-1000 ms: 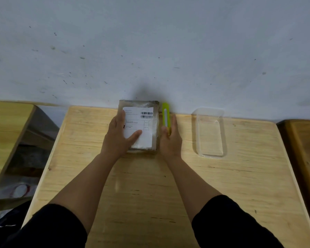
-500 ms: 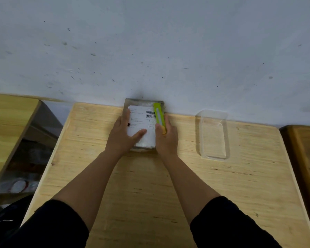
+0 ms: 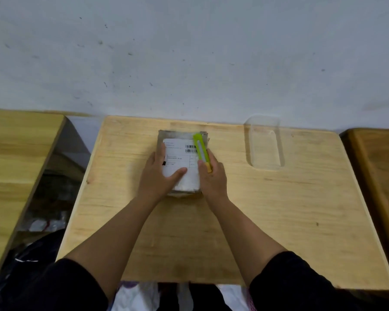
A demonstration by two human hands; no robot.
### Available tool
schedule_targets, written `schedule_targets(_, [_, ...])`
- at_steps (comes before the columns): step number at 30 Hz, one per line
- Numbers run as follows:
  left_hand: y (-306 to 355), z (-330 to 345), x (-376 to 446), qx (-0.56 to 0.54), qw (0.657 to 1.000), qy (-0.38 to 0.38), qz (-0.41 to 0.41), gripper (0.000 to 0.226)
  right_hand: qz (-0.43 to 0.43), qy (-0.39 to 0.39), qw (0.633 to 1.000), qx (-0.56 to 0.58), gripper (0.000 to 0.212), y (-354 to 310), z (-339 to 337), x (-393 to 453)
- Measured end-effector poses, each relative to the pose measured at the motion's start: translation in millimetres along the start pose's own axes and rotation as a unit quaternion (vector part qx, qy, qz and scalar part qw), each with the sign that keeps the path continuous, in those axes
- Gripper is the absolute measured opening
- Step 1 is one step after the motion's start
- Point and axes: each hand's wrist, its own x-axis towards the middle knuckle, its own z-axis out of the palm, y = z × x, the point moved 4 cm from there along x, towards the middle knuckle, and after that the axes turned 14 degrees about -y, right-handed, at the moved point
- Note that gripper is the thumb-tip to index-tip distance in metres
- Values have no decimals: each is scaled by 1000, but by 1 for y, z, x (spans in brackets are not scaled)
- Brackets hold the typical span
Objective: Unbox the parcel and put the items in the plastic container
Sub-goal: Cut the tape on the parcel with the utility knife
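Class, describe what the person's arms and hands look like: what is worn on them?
Both arms wear black sleeves pushed up above the elbows, leaving the forearms bare. The left hand and right hand are bare: no gloves, and no rings, watch or markings can be seen.

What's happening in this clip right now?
A person is starting to open a parcel on a wooden table. The left hand presses flat on its label to steady it, while the right hand holds a green box cutter over the parcel's right side. The parcel looks sealed. The clear plastic container sits empty to the right.
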Motion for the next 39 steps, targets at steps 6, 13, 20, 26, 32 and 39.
schedule_targets(6, [-9, 12, -54, 5, 1000, -11, 11, 94, -11, 24, 999, -20, 44, 19, 13, -53])
schedule_targets(13, [-20, 28, -82, -5, 999, -36, 11, 94, 5, 33, 999, -32, 43, 39, 16, -84])
schedule_targets(20, [-15, 27, -73, 5, 999, -40, 9, 86, -29, 75, 995, 59, 39, 27, -2, -88])
schedule_targets(26, [-16, 29, -65, 20, 999, -36, 8, 86, -46, -57, 984, 160, 57, 15, -10, -80])
schedule_targets(32, [-18, 30, -64, 10, 999, -39, 11, 89, -58, -85, 980, 170, 55, 16, -15, -73])
schedule_targets(39, [-17, 30, -65, 8, 999, -43, 3, 88, -79, -57, 994, 55, 35, 28, -25, -55])
